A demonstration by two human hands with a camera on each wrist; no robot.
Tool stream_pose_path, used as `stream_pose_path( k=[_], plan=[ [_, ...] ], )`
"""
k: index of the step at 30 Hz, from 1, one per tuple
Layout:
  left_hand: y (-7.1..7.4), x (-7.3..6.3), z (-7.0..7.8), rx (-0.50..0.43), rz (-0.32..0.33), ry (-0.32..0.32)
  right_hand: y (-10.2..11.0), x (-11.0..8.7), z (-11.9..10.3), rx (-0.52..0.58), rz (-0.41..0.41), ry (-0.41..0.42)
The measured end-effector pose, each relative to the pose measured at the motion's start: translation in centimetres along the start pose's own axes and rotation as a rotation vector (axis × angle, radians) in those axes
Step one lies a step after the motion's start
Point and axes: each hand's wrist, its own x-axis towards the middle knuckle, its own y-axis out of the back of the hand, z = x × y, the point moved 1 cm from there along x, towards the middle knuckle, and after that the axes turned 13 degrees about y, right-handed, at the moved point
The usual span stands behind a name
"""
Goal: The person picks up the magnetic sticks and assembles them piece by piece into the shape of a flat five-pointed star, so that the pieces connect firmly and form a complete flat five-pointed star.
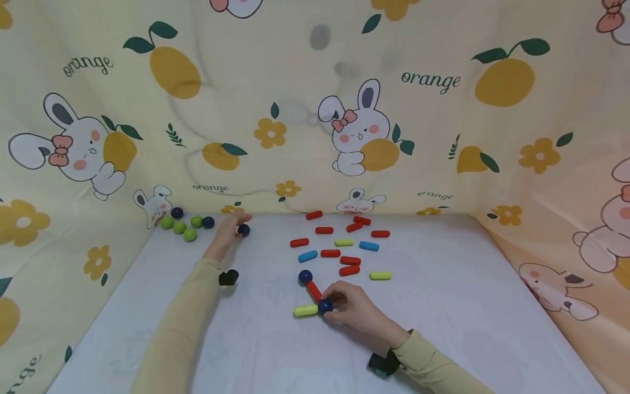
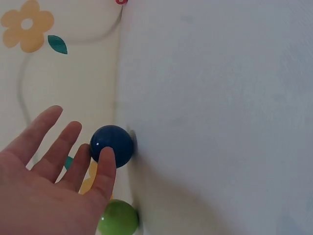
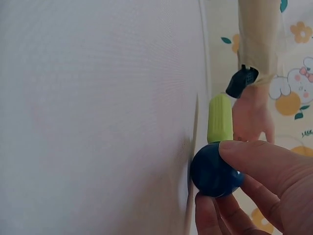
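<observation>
My left hand [image 1: 228, 235] is at the back left of the table, its thumb and index finger on either side of a dark blue ball [image 2: 120, 142]. The other fingers spread away from the ball. At front centre my right hand [image 1: 356, 309] pinches another dark blue ball [image 3: 215, 171] between thumb and fingers. A yellow-green stick [image 1: 306, 311] juts from this ball toward the left. From the same ball a red stick [image 1: 313, 291] runs to a third dark blue ball [image 1: 305, 277], making a bent chain on the table.
At the back left lie several green balls [image 1: 179, 227] and two dark blue balls [image 1: 208, 222]. Beyond the chain are scattered several red sticks [image 1: 330, 253], blue sticks [image 1: 369, 246] and yellow-green sticks [image 1: 380, 276]. A patterned cloth [image 1: 295, 158] rises behind the white table [image 1: 443, 328].
</observation>
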Motion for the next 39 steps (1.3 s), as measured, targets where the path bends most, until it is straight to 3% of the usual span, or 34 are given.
stream_pose_path(
  k=[9,15,20,26,29,32,35,39],
  plan=[
    [-0.2,0.1,-0.7,0.066,0.025,0.091,-0.1,-0.1,0.0,0.003,0.006,0.001],
    [-0.5,-0.2,-1.6,0.040,-0.025,0.143,-0.3,-0.2,0.1,0.003,0.003,-0.003],
    [-0.8,-0.3,-2.0,0.085,-0.036,0.113,-0.4,0.0,0.0,-0.004,0.005,-0.020],
    [-1.7,-1.0,-2.8,0.328,0.043,0.004,-0.4,0.0,-0.2,-0.009,0.009,-0.044],
    [-2.5,-1.9,-3.2,0.383,0.082,-0.056,-0.3,0.0,-0.2,-0.002,0.017,-0.050],
    [-3.5,-3.4,-3.3,0.367,0.078,-0.081,-0.4,0.0,-0.2,-0.003,0.020,-0.042],
    [-5.0,-5.3,-3.2,0.345,0.032,-0.067,-0.4,0.0,-0.3,-0.008,0.017,-0.032],
    [-6.9,-8.0,-3.3,0.305,-0.098,-0.035,-0.3,0.0,-0.2,-0.015,0.012,-0.046]
  ],
)
